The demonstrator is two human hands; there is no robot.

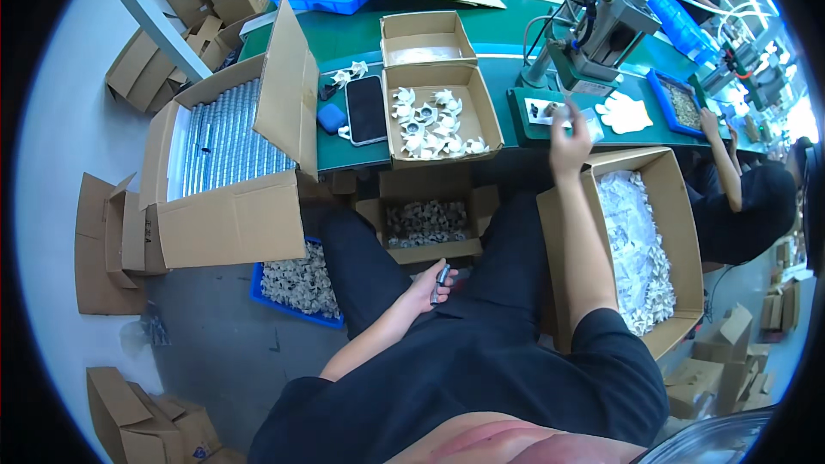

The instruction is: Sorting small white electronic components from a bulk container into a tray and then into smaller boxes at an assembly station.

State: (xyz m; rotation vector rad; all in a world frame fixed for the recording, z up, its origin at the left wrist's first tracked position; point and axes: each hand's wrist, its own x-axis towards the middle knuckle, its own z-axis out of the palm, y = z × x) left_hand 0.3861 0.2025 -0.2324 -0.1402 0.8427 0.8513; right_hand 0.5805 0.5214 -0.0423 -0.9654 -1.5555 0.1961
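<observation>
Held low over my lap, my left hand (427,289) is closed around short metal pins (442,282); I cannot tell how many. My right hand (570,148) is raised at the table's front edge, by the base of a bench press (593,56). Its fingers stretch upward, somewhat blurred, and I make out nothing held in them. Behind those fingers, a small fixture plate (538,112) sits on the press's green base. White finned impellers (428,125) lie in an open cardboard box (488,125) left of the press.
At left, a carton (228,215) holds rows of metal pins (228,142). A phone (367,110) lies beside the impeller box. A large carton (683,292) of white parts stands at my right. Below are a blue tray (322,320) and another box (430,251). A co-worker (748,206) sits at right.
</observation>
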